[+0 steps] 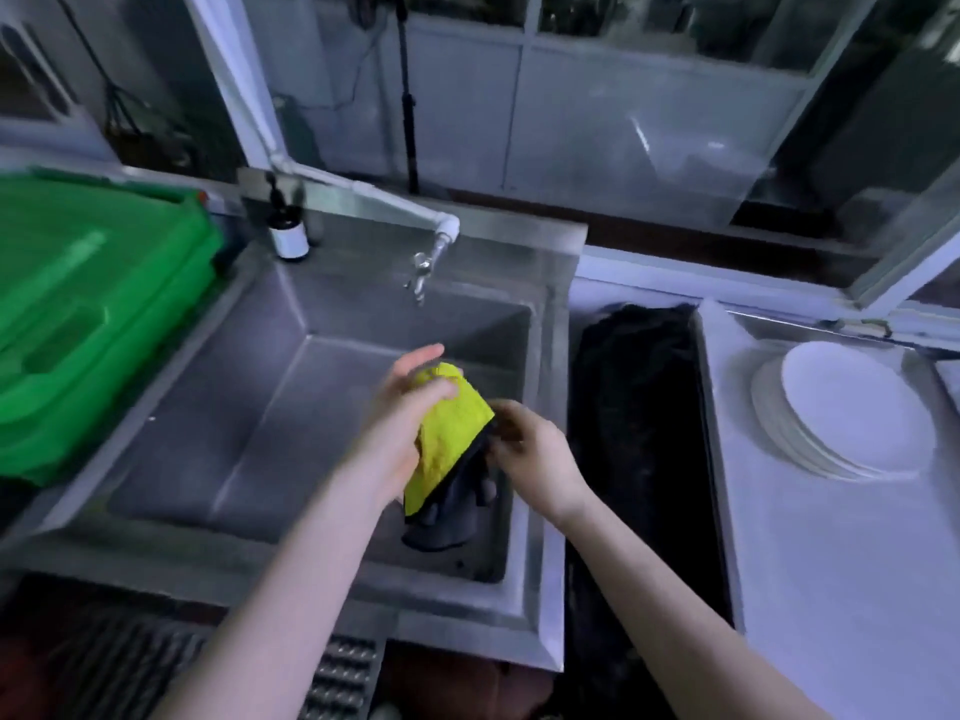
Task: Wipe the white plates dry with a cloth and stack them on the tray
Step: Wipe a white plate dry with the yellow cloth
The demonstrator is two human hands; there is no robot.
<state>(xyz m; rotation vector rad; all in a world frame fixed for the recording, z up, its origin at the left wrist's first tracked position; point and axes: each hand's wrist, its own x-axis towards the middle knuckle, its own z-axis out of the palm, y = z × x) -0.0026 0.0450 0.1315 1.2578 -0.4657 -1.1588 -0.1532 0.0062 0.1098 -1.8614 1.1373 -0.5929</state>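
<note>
both hands are on the cloth point(452, 433) over the sink point(291, 314). the left hand point(402, 418) is wrapped round the yellow top part, thumb across the front. the right hand point(530, 454) pinches the dark edge just beside it, and the grey end hangs down into the basin. the white plates point(852, 407) sit in a slightly fanned stack on the white counter point(831, 563) to the right, well apart from the green tray point(78, 304) at far left. the tap point(423, 272) is above the basin.

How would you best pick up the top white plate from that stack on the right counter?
Probably by the rim of the top white round plate, coming from its right side: it sits shifted rightward on the stack of plates, so that edge seems to jut free for fingers underneath.
</note>
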